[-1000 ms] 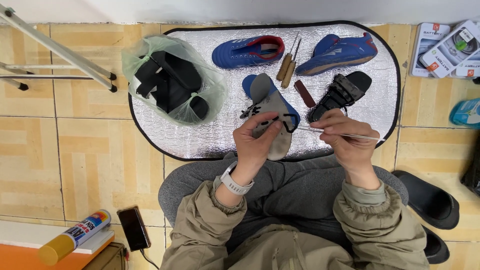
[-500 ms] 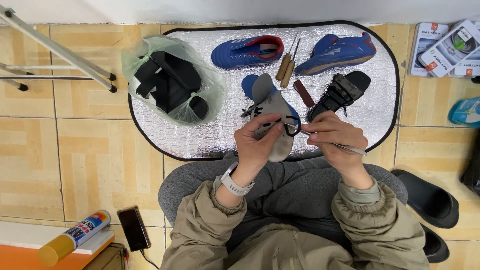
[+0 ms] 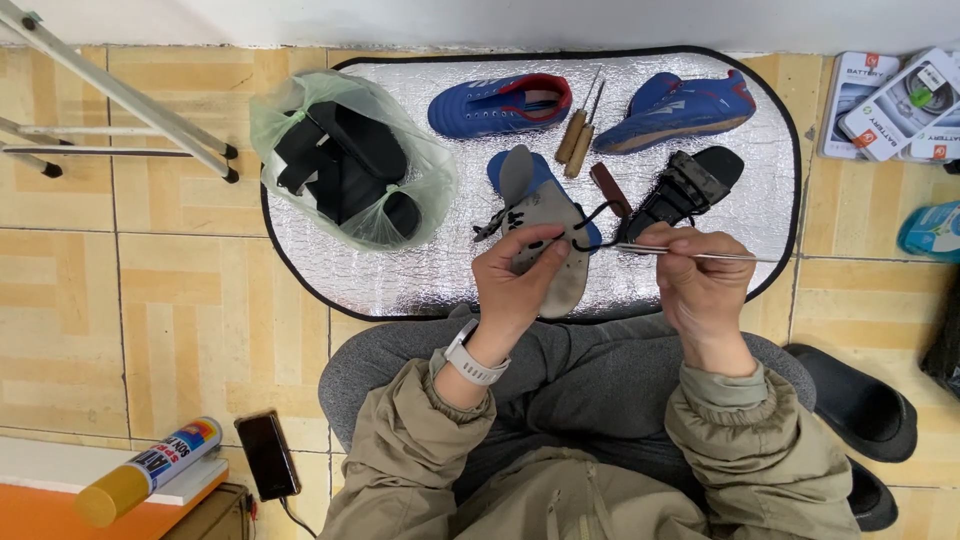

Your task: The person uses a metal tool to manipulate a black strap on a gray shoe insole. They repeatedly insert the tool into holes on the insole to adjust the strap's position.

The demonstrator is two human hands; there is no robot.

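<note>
At the middle of the frame the left hand (image 3: 520,275) pinches black thread (image 3: 590,222) against the grey insole (image 3: 552,240), while the right hand (image 3: 695,280), fingers pressed on a thin needle (image 3: 700,255), has drawn closer since earlier.

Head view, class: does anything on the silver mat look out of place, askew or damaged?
The two blue shoes lie apart, toes pointing opposite ways, not paired. A loose grey insole lies over a blue one beneath the left hand, so some shoe is apart. The black sandal lies tilted. No spill shows.
</note>
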